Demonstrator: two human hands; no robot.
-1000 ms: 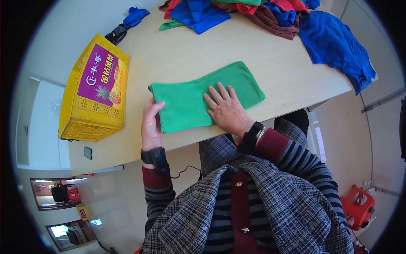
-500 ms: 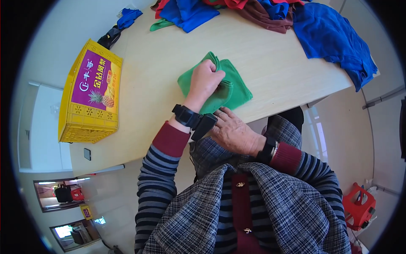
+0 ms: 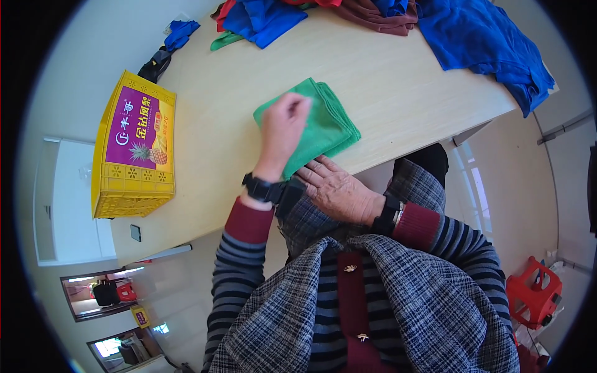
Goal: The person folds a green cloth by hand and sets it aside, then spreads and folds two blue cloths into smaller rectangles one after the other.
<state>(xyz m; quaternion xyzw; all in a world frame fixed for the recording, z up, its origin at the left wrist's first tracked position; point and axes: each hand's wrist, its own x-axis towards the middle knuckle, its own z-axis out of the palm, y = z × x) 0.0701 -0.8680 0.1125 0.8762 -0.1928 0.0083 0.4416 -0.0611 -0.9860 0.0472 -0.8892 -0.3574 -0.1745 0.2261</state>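
Green cloth now folded flat, near-square, corner pointing away

The blurred left hand hides part of the green cloth.

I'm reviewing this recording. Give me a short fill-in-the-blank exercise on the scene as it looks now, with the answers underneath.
1. The folded cloth in front of the person is coloured ____.
2. The curled hand seen over the folded cloth is the person's ____ one.
3. The walls of the plastic crate are coloured ____.
4. The big blue cloth lies toward the ____ end of the table, opposite the plastic crate.

Missing words: green; left; yellow; right.
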